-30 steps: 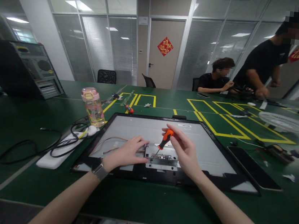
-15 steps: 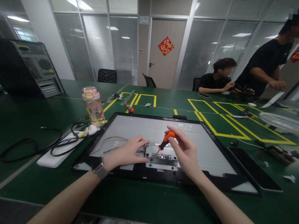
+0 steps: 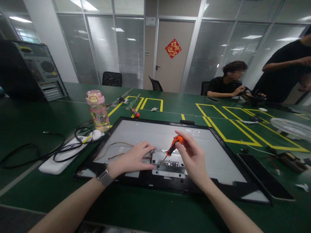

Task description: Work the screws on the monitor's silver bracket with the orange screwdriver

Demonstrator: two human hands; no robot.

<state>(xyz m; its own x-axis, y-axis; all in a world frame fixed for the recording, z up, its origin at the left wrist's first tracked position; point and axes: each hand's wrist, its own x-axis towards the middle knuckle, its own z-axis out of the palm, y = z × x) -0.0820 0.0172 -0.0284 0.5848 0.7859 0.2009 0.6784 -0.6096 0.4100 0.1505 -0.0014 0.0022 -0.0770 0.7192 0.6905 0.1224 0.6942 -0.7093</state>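
My right hand grips an orange-and-black screwdriver, held tilted. Its shaft slants down to the left, and the tip meets the lower left part of a silver metal bracket. Around the left end of that bracket, my left hand has its thumb at the lower edge and its fingers at the upper edge, steadying it. The bracket lies on the grey back of a flat display panel with a black frame. Thin wires run from beside my left hand across the panel. Whatever the tip sits in is too small to make out.
Left of the panel are a white power strip, black cables and a pink-lidded bottle. A dark phone-like slab lies at right. Behind stand a computer case and a second screwdriver. Two people are across the table.
Both my hands and the screwdriver stay almost in place. The standing person at right has moved further right and raised a white strip.
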